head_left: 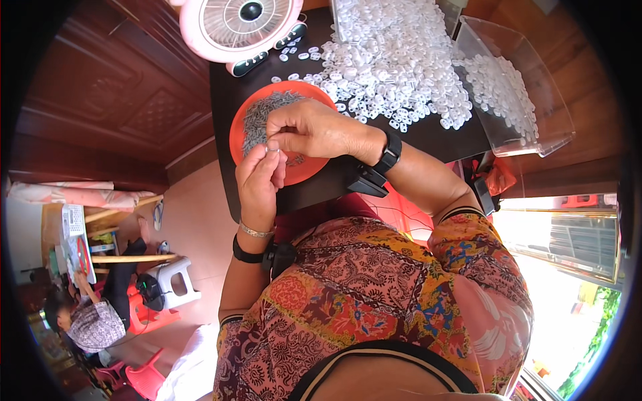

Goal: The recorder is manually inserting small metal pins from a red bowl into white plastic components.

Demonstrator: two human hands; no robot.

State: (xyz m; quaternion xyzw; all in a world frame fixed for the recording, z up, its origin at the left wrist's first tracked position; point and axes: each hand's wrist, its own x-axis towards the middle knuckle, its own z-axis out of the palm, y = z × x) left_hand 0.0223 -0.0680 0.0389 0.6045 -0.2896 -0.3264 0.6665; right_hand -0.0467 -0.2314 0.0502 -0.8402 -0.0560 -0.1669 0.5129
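My right hand (311,130) and my left hand (257,184) meet fingertip to fingertip above an orange-red plate (306,174). Both are closed in a pinch. Whatever lies between the fingertips is too small and too covered to name. On the plate under my hands lies a heap of small grey screw-like pieces (255,123). Just beyond the plate, a large pile of small white oval plastic pieces with holes (394,67) spreads over the dark table (441,144).
A clear plastic bin (558,127) lies tipped at the table's right, with more white pieces in it. A pink fan (194,30) stands at the far left. Left on the floor are a grey stool (177,281) and a red chair (144,377); another person (97,327) sits there.
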